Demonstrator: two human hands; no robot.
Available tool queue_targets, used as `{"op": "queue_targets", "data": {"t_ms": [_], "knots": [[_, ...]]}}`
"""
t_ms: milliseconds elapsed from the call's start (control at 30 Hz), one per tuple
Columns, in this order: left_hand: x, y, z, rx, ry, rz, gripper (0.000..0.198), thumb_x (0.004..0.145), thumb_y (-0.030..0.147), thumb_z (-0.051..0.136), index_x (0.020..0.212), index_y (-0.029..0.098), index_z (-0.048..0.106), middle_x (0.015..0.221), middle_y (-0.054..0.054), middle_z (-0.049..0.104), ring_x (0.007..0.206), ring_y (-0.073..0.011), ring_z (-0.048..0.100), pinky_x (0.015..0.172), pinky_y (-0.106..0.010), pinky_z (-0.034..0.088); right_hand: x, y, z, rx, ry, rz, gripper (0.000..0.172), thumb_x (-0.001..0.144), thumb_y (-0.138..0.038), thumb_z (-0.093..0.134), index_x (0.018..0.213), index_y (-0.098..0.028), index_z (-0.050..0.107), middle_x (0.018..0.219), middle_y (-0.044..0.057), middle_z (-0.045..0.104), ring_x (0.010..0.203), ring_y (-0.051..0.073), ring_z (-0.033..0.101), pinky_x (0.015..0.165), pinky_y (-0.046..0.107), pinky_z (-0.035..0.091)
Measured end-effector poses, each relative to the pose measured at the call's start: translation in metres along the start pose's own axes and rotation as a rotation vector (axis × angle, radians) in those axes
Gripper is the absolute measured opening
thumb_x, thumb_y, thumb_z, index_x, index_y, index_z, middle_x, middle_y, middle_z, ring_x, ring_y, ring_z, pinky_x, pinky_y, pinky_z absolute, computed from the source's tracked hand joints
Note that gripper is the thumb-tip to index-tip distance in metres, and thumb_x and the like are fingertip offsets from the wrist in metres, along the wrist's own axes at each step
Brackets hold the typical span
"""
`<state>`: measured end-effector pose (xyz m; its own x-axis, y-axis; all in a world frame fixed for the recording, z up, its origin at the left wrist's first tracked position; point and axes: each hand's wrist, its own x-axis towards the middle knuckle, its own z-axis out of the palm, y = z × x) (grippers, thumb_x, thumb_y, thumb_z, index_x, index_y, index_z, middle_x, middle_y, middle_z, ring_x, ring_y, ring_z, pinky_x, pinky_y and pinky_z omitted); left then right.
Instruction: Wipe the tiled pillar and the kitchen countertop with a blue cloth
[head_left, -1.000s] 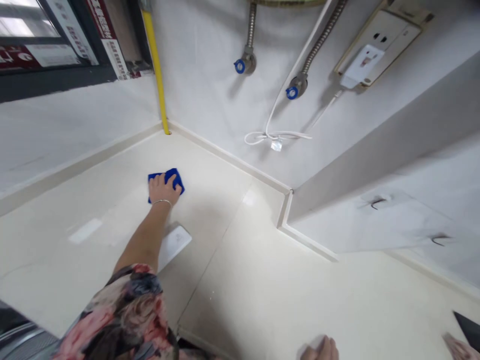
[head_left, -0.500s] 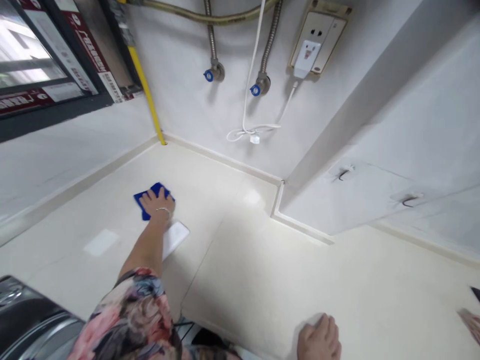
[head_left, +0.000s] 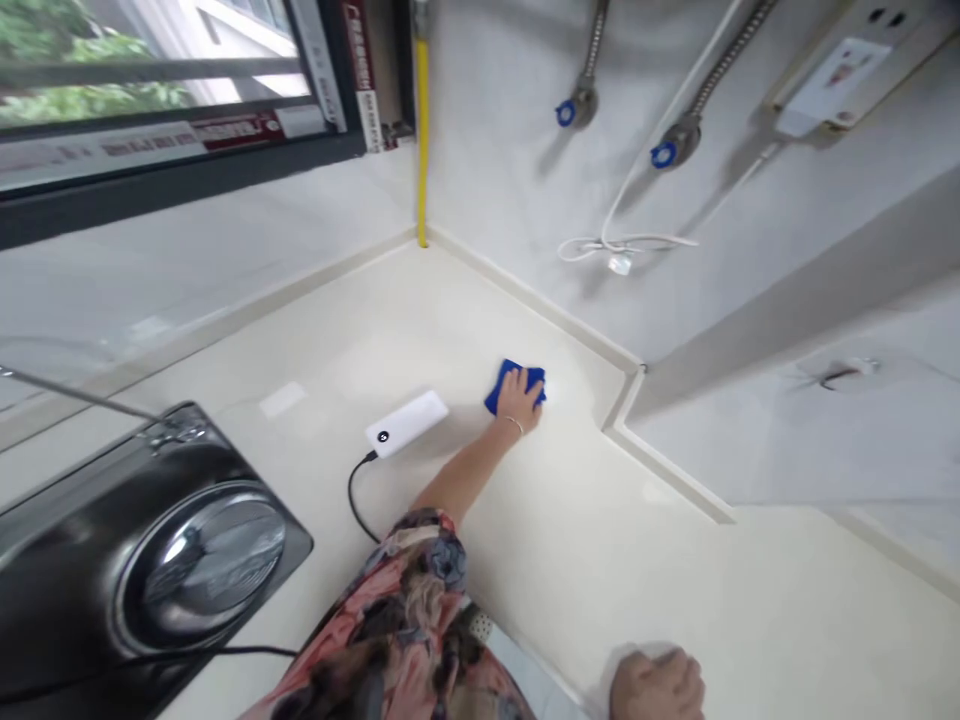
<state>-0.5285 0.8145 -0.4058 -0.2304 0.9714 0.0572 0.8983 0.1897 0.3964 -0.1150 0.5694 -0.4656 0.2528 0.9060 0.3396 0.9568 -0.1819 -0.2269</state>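
My left hand [head_left: 520, 402] presses a folded blue cloth [head_left: 496, 394] onto the cream countertop [head_left: 480, 520], its fingers laid over the cloth and part of the cloth hidden under the palm. A thin bracelet circles that wrist, and a floral sleeve covers the upper arm. Left of this arm lies a white power bank [head_left: 411, 422] with a small round black display and a black cable [head_left: 355, 492] plugged into its end. At the bottom edge my right hand [head_left: 657, 686] rests on the countertop with its fingers curled in, holding nothing that I can see.
A dark steel sink [head_left: 45, 590] with a shiny round basin stands at lower left, below a window [head_left: 165, 60]. A yellow pipe [head_left: 422, 140] runs down at the corner. Blue-handled valves [head_left: 667, 150], a white cord [head_left: 619, 245] and a socket [head_left: 840, 80] sit on the wall.
My left hand and the blue cloth have gone rightward across the countertop, past the power bank. The camera view has turned left, bringing in more of the sink and window.
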Motion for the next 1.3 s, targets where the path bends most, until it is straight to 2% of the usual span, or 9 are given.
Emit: {"op": "queue_targets", "data": {"t_ms": [167, 267, 433, 567, 667, 800, 933, 1167, 1300], "knots": [[-0.073, 0.041, 0.028, -0.021, -0.058, 0.213, 0.061, 0.094, 0.045, 0.055, 0.152, 0.026, 0.055, 0.170, -0.012, 0.032, 0.158, -0.0341, 0.024, 0.132, -0.052, 0.009, 0.000, -0.001, 0.001, 0.011, 0.074, 0.010, 0.080, 0.082, -0.045, 0.037, 0.159, -0.021, 0.041, 0.141, 0.030, 0.058, 0.123, 0.051, 0.056, 0.089, 0.074, 0.045], [-0.094, 0.050, 0.040, -0.023, -0.067, 0.364, 0.061, 0.096, 0.047, 0.052, 0.153, 0.024, 0.053, 0.168, -0.015, 0.034, 0.157, -0.0359, 0.027, 0.130, -0.058, 0.009, 0.003, 0.000, 0.001, -0.002, 0.116, -0.048, 0.082, 0.079, -0.044, 0.040, 0.158, -0.023, 0.043, 0.131, 0.028, 0.063, 0.112, 0.049, 0.061, 0.083, 0.070, 0.048], [-0.078, 0.041, 0.028, -0.006, -0.112, 0.418, 0.057, 0.095, 0.047, 0.057, 0.148, 0.027, 0.059, 0.164, -0.013, 0.043, 0.154, -0.0330, 0.034, 0.130, -0.053, 0.015, 0.004, 0.002, 0.000, 0.022, 0.173, -0.087, 0.082, 0.068, -0.040, 0.051, 0.150, -0.035, 0.051, 0.120, 0.021, 0.069, 0.106, 0.051, 0.065, 0.074, 0.070, 0.049], [-0.044, 0.018, 0.003, -0.015, -0.117, 0.332, 0.055, 0.097, 0.045, 0.055, 0.148, 0.027, 0.059, 0.165, -0.009, 0.042, 0.155, -0.0292, 0.033, 0.131, -0.048, 0.016, 0.002, 0.003, 0.000, 0.019, 0.140, -0.125, 0.089, 0.068, -0.040, 0.051, 0.154, -0.019, 0.048, 0.123, 0.028, 0.067, 0.108, 0.054, 0.063, 0.075, 0.071, 0.050], [-0.016, -0.013, -0.014, -0.023, -0.114, 0.265, 0.055, 0.098, 0.045, 0.052, 0.149, 0.025, 0.058, 0.167, -0.009, 0.039, 0.156, -0.0291, 0.030, 0.132, -0.047, 0.012, 0.001, -0.001, -0.004, -0.016, 0.111, -0.129, 0.085, 0.074, -0.040, 0.046, 0.154, -0.011, 0.046, 0.125, 0.031, 0.066, 0.109, 0.051, 0.063, 0.078, 0.067, 0.052], [0.020, -0.069, -0.038, -0.006, -0.131, 0.164, 0.058, 0.098, 0.046, 0.052, 0.152, 0.025, 0.056, 0.169, -0.009, 0.036, 0.157, -0.0302, 0.026, 0.132, -0.047, 0.006, 0.002, -0.010, -0.014, -0.063, 0.097, -0.077, 0.074, 0.080, -0.040, 0.045, 0.149, -0.016, 0.052, 0.122, 0.026, 0.068, 0.110, 0.044, 0.065, 0.082, 0.058, 0.055], [0.034, -0.135, -0.071, 0.035, -0.113, 0.027, 0.061, 0.100, 0.048, 0.044, 0.156, 0.026, 0.050, 0.171, -0.007, 0.031, 0.160, -0.0297, 0.020, 0.132, -0.046, 0.004, 0.005, -0.015, -0.020, -0.113, 0.048, -0.043, 0.067, 0.078, -0.042, 0.049, 0.139, -0.016, 0.061, 0.113, 0.025, 0.069, 0.105, 0.044, 0.066, 0.078, 0.056, 0.056], [-0.006, -0.258, -0.127, 0.132, -0.030, -0.280, 0.064, 0.101, 0.052, 0.037, 0.159, 0.026, 0.045, 0.172, -0.008, 0.028, 0.160, -0.0316, 0.018, 0.131, -0.049, 0.004, 0.004, 0.006, -0.013, -0.227, -0.094, -0.061, 0.071, 0.075, -0.046, 0.053, 0.141, -0.021, 0.062, 0.122, 0.026, 0.066, 0.114, 0.046, 0.064, 0.082, 0.061, 0.058], [-0.052, -0.306, -0.147, 0.169, 0.036, -0.490, 0.066, 0.101, 0.054, 0.034, 0.160, 0.026, 0.042, 0.173, -0.008, 0.026, 0.160, -0.0307, 0.017, 0.131, -0.049, 0.003, 0.000, 0.025, -0.003, -0.246, -0.115, -0.110, 0.069, 0.057, -0.044, 0.064, 0.125, -0.033, 0.073, 0.114, 0.025, 0.067, 0.101, 0.053, 0.068, 0.052, 0.062, 0.055]]}}
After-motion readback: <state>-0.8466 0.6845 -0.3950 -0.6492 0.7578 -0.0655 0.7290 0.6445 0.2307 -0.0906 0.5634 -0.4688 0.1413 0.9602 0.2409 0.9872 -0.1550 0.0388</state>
